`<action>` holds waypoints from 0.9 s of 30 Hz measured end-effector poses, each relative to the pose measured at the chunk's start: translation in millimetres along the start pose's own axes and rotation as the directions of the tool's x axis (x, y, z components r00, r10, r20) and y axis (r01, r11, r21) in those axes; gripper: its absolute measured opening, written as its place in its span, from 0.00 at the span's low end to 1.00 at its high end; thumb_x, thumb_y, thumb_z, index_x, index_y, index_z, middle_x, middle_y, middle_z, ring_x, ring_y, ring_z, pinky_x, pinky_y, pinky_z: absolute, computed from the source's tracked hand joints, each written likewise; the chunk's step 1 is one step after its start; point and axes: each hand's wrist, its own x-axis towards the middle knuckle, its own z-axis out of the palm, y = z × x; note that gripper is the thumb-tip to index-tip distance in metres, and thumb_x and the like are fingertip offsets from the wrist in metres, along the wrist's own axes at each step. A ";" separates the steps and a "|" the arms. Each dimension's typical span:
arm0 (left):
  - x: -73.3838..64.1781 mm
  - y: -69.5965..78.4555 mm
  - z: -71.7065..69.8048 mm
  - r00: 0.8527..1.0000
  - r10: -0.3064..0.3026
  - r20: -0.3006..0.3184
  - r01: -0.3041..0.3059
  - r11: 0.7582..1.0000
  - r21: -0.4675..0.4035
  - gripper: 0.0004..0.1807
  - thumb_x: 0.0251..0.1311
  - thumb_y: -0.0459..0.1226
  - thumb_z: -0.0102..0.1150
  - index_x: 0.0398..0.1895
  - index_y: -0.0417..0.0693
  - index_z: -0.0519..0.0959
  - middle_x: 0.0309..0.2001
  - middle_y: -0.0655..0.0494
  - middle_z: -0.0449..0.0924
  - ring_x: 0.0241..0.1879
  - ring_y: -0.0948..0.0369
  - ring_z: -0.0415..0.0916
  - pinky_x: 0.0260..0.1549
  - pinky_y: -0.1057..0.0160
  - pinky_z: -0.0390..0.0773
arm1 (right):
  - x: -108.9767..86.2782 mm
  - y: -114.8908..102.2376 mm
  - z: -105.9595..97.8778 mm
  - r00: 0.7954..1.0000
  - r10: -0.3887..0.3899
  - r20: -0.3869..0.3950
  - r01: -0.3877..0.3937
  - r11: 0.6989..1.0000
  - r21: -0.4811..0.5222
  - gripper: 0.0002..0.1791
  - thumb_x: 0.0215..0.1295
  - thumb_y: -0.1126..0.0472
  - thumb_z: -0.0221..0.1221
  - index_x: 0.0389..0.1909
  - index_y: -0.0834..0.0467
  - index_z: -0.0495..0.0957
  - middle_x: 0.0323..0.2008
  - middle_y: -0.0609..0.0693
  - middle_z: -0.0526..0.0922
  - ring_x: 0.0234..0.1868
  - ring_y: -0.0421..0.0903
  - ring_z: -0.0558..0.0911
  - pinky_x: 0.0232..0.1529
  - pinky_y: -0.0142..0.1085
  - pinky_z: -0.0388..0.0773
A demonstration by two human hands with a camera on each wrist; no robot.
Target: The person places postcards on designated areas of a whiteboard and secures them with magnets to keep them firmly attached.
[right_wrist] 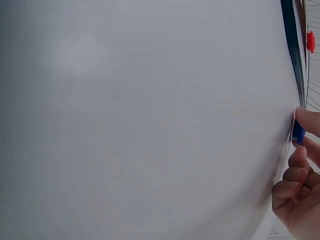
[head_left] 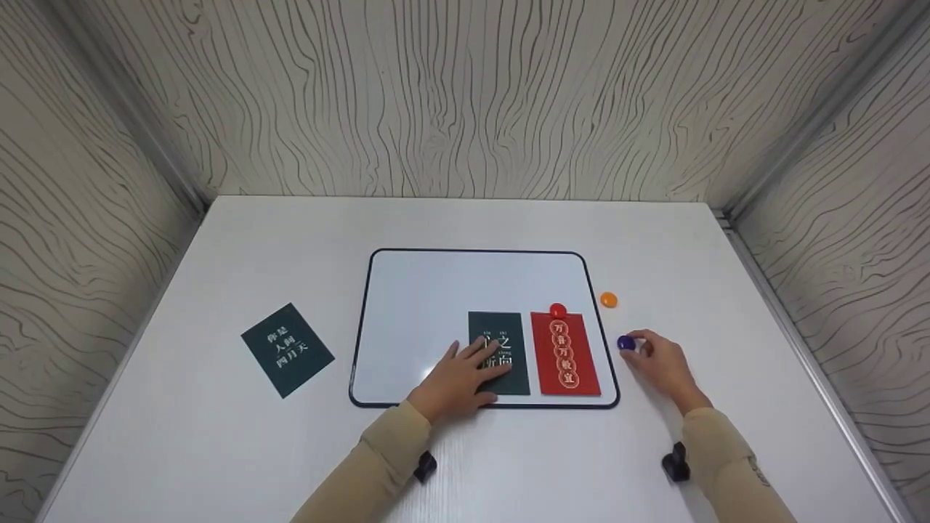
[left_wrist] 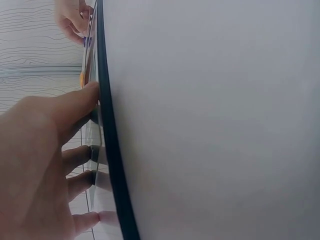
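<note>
1. Wood-grain patterned walls stand around a white table, which carries a dark-rimmed whiteboard.
2. The left forearm slants inward from the near side; the left hand lies palm down, fingers spread and fairly straight, gripping nothing, resting over a green card on the board's lower right half.
3. The right forearm angles in the opposite way; the right hand pinches a blue magnet between thumb and finger, just outside the board's right edge.
4. Between the hands lies a red card on the board, a red magnet at its top edge.
5. An orange magnet sits beyond the blue one, on the table.
6. Well left of the board, a second green card lies tilted.
</note>
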 end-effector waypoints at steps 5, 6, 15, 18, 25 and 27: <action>-0.3 -0.3 -0.3 1.000 0.005 -0.001 -0.005 1.000 0.007 0.31 0.64 0.55 0.53 0.71 0.76 0.59 0.77 0.60 0.52 0.78 0.55 0.47 0.76 0.46 0.52 | 0.2 -1.7 -0.5 1.000 0.009 0.002 -0.009 1.000 0.006 0.22 0.65 0.60 0.60 0.58 0.65 0.73 0.28 0.52 0.75 0.30 0.43 0.70 0.30 0.30 0.64; -0.3 -0.4 -0.1 1.000 0.007 -0.003 -0.007 1.000 0.007 0.31 0.64 0.55 0.53 0.71 0.76 0.59 0.77 0.60 0.52 0.78 0.55 0.47 0.76 0.46 0.52 | 0.3 -2.3 -0.6 1.000 0.012 0.006 -0.012 1.000 0.008 0.23 0.65 0.60 0.60 0.58 0.65 0.73 0.28 0.52 0.75 0.31 0.43 0.70 0.31 0.30 0.64; 0.2 -1.0 1.0 1.000 0.014 -0.010 -0.013 1.000 0.027 0.31 0.65 0.56 0.52 0.71 0.76 0.59 0.77 0.61 0.52 0.78 0.55 0.47 0.76 0.46 0.53 | -0.2 -7.4 -0.3 1.000 -0.006 -0.023 0.007 1.000 0.004 0.22 0.62 0.60 0.62 0.56 0.64 0.74 0.28 0.52 0.75 0.30 0.43 0.69 0.30 0.29 0.64; 1.2 -1.6 2.5 1.000 0.016 -0.012 -0.016 0.999 0.038 0.31 0.65 0.56 0.52 0.71 0.76 0.59 0.77 0.61 0.52 0.78 0.56 0.48 0.75 0.46 0.53 | -1.1 -9.9 -0.5 0.998 -0.034 -0.043 0.034 0.999 0.003 0.21 0.61 0.61 0.63 0.54 0.64 0.75 0.26 0.52 0.75 0.28 0.41 0.68 0.27 0.27 0.64; 1.5 -1.1 1.8 1.000 0.010 -0.010 -0.010 1.000 0.005 0.31 0.64 0.56 0.53 0.71 0.76 0.59 0.77 0.60 0.52 0.78 0.54 0.47 0.76 0.45 0.52 | -2.5 -18.8 -1.9 0.997 -0.067 -0.046 0.067 0.998 -0.002 0.20 0.62 0.61 0.62 0.53 0.64 0.76 0.23 0.51 0.74 0.26 0.40 0.68 0.26 0.26 0.63; 1.5 -0.8 1.7 1.000 0.009 -0.010 -0.009 1.000 0.003 0.31 0.64 0.56 0.53 0.71 0.76 0.59 0.77 0.60 0.52 0.78 0.54 0.47 0.76 0.45 0.52 | -2.9 -20.9 -2.1 0.996 -0.075 -0.047 0.075 0.997 -0.007 0.20 0.62 0.61 0.62 0.53 0.64 0.76 0.23 0.51 0.74 0.26 0.41 0.67 0.26 0.27 0.63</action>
